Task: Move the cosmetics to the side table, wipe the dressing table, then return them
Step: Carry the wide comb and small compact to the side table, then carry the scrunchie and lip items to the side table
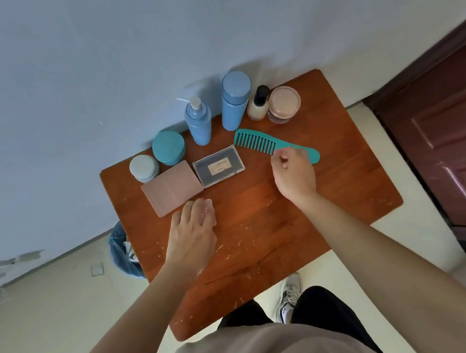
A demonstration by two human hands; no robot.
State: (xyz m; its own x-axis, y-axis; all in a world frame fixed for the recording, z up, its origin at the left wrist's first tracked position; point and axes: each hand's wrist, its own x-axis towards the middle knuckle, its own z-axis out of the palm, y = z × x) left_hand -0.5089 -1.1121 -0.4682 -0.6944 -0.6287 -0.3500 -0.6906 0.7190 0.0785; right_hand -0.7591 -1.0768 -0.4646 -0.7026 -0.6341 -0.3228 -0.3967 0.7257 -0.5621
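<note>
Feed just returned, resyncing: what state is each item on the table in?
Pump bottle: upright, pump on.
Tall blue bottle: upright, capped.
Black-capped bottle: upright, capped.
Pink-lidded jar: lidded.
Teal jar: lidded.
Pale jar: lidded.
Pink case: closed, flat.
Clear case: closed, flat.
Comb: flat, right hand over handle, grip unclear.

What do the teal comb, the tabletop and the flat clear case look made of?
Teal comb: likely plastic, uniform matte colour, moulded teeth. Tabletop: wood or veneer, reddish grain lines, pale scratches. Clear case: probably hard transparent plastic, glossy see-through lid.
</note>
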